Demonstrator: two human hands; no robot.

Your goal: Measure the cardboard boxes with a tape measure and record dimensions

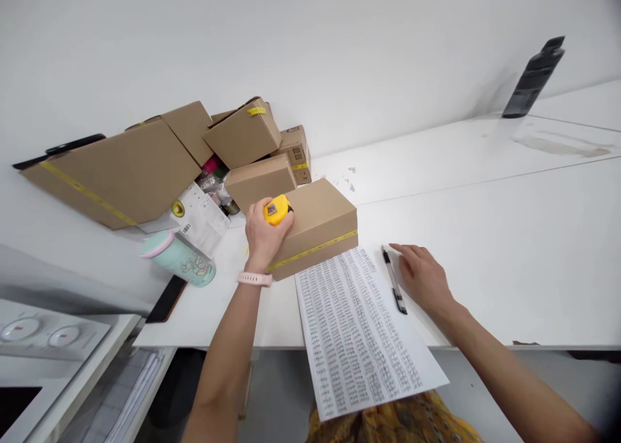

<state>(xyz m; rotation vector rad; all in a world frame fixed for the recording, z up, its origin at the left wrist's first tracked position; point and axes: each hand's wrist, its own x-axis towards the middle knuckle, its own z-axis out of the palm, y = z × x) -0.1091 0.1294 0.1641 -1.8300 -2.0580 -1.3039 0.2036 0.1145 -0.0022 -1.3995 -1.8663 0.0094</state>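
My left hand is closed round a yellow tape measure, over the left end of a closed cardboard box. Yellow tape runs along the box's front side. My right hand rests on the white table, right of a clear and black pen. Its index finger stretches out to the pen's upper end, and whether it touches is hard to tell. Nothing shows in that hand. The pen lies along the right edge of a printed sheet, which hangs over the table's front edge.
Several cardboard boxes are stacked at the back left, beside a large box. A mint tumbler stands near a dark flat case. At the far right stands a black bottle. A white appliance is at lower left.
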